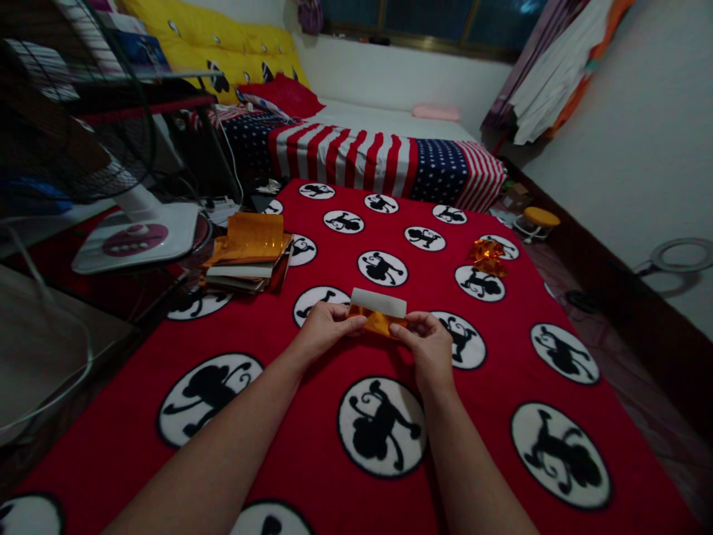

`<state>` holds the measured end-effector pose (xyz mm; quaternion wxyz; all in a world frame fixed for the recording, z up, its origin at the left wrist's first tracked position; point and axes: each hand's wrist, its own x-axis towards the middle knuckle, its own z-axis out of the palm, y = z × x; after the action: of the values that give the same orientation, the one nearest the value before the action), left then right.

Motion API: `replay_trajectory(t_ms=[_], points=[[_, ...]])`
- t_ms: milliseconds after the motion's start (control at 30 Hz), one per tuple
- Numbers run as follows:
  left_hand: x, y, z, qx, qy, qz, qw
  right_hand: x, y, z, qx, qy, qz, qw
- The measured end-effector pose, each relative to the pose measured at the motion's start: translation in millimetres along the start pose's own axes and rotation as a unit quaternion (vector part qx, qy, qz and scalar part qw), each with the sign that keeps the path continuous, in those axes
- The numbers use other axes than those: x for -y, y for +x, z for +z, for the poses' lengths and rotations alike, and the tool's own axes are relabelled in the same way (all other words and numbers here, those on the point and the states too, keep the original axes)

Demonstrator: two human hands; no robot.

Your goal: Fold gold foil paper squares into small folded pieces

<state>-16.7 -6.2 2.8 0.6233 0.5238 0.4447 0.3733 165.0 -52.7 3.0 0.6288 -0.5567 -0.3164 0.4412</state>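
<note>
A small sheet of gold foil paper (379, 322) with a pale back is between my hands, partly folded, its whitish flap (379, 301) standing up at the far side. My left hand (330, 323) pinches the left end with thumb and fingers. At the right end, my right hand (428, 338) grips it the same way, thumb on top. Both hands are just above the red cloth (312, 357) printed with black monkeys in white circles. Farther back to the right lie shiny folded gold foil pieces (487, 257). A stack of gold paper (250, 241) sits at the left edge.
A white fan base (137, 238) stands at the left beside a desk. Behind the cloth is a bed with a stars-and-stripes cover (356, 152). A ring light (682, 255) and a yellow-topped stool (540, 218) are at the right.
</note>
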Motion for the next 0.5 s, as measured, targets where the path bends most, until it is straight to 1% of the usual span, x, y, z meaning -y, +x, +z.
replay_trajectory(t_ms=[133,300,500], points=[[0.5,0.5,2.2,-0.013,-0.036,-0.018,0.999,-0.8,0.1,-1.3,0.005,0.004,-0.002,1.0],[-2.5,-1.0,5.1,-0.015,-0.077,-0.012,0.997,-0.8,1.2,-1.6,0.008,-0.007,0.003,1.0],[-3.3,-1.3,7.7,-0.075,-0.087,-0.014,0.993,0.8,1.0,-1.6,0.021,-0.023,0.007,0.999]])
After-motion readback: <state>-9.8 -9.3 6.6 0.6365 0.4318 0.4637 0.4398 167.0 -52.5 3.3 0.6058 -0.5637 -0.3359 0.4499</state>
